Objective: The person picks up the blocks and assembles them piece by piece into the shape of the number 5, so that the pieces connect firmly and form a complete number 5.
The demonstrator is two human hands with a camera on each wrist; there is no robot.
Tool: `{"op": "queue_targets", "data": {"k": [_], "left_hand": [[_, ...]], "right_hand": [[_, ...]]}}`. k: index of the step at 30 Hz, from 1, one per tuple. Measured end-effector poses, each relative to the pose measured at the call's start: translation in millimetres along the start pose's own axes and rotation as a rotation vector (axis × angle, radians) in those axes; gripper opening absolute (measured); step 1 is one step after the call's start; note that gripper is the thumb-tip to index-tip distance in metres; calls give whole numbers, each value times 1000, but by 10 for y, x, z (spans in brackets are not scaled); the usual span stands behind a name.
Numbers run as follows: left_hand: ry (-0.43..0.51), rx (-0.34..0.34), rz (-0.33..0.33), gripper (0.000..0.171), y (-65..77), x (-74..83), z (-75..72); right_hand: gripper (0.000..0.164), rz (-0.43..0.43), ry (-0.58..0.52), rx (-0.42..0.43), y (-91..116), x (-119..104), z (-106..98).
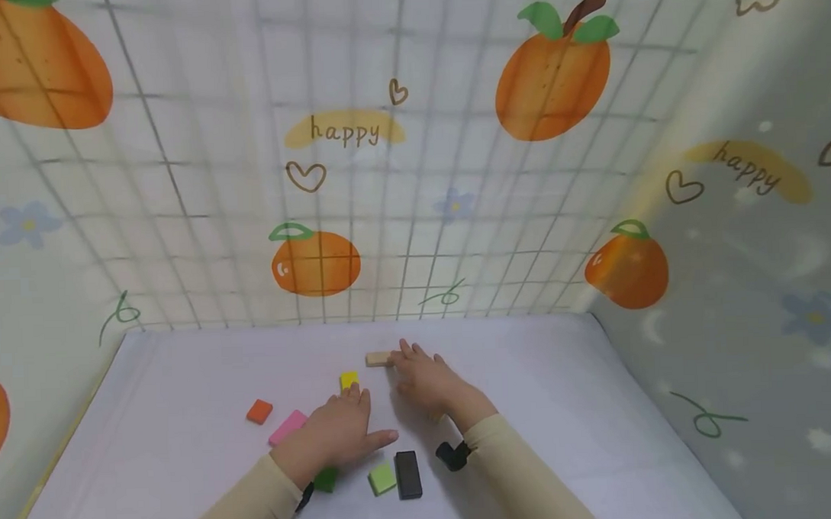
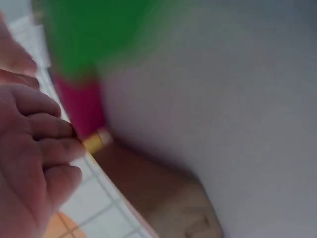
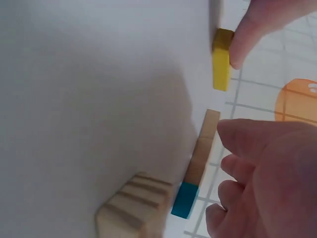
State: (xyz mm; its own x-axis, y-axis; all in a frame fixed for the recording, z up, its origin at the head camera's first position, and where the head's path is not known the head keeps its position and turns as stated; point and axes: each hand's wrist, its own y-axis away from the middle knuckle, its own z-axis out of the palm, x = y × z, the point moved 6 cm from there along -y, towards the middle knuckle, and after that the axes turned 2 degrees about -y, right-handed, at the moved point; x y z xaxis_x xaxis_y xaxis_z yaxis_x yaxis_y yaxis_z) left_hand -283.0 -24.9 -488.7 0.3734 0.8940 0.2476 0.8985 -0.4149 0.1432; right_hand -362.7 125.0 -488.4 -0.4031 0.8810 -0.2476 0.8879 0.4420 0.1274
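Head view: the right hand [image 1: 427, 383], grip apart, is at the wood block [image 1: 377, 358] near the tabletop's [image 1: 551, 392] far edge; the left hand [image 1: 335, 429], grip also apart, is at the yellow block [image 1: 349, 379]. Both blocks lie well apart from the side edges. Left wrist view: the pink block [image 2: 83, 106] beyond the blurred green block [image 2: 99, 34]. Right wrist view: the teal block [image 3: 185, 200] touches the wood block; a gap parts wood from yellow.
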Motion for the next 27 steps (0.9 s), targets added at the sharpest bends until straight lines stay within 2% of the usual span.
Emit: {"op": "queue_targets", "data": {"k": [3,7,11,18,27], "left_hand": [[-39,-4,-61,94,-33,-44,6],[-50,-4,-93,92,-129,-121,8],[-40,-10,-90,93,-213,-167,34],[-79,7,-44,97,-275,-148,46],[-83,14,-48,99,-358,-122,79]], "right_hand": [[58,-6,3,-12,-16,-13,2],[60,9,28,-26,-27,-5,-1],[62,30,45,-44,-39,43,34],[64,5,11,-41,-35,85,80],[65,14,-42,-54,-35,110,116]]}}
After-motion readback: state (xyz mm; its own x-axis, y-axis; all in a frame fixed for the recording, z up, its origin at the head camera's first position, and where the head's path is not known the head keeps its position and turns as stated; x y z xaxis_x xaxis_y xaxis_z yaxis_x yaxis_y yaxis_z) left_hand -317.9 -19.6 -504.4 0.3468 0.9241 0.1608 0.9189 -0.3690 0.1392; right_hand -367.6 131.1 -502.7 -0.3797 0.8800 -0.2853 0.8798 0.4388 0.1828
